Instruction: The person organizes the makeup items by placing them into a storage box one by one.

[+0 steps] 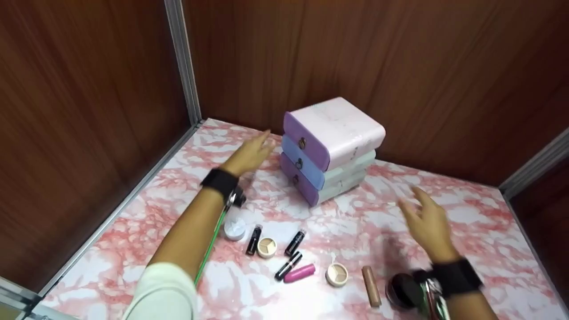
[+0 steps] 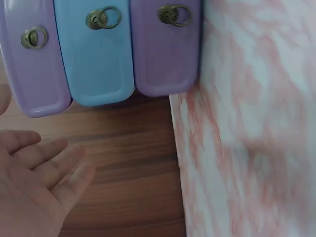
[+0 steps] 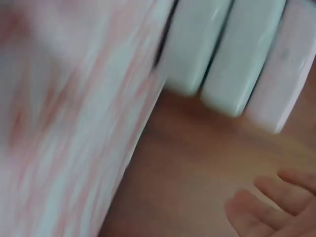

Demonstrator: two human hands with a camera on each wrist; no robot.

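A stack of three drawer boxes (image 1: 351, 133) stands toward the back of the table, a pink-white one on top and pale green ones under it. Their fronts are purple, blue (image 2: 96, 59) and purple, each with a ring pull (image 1: 302, 143). My left hand (image 1: 250, 153) hovers just left of the stack, fingers extended, holding nothing. Off to the right of the boxes, my right hand (image 1: 427, 224) is raised above the table with its fingers spread and nothing in them. In the right wrist view the boxes' pale sides (image 3: 237, 64) appear beyond that hand.
Toward the front lie black lipsticks (image 1: 254, 240), a pink tube (image 1: 299, 273), a brown tube (image 1: 370, 286), two three-shade compacts (image 1: 337, 274) and a clear-lidded jar (image 1: 234, 229). A round dark item (image 1: 401, 291) sits beside my right wrist. Wood-grain panels (image 1: 249, 58) enclose the marbled table (image 1: 178, 209).
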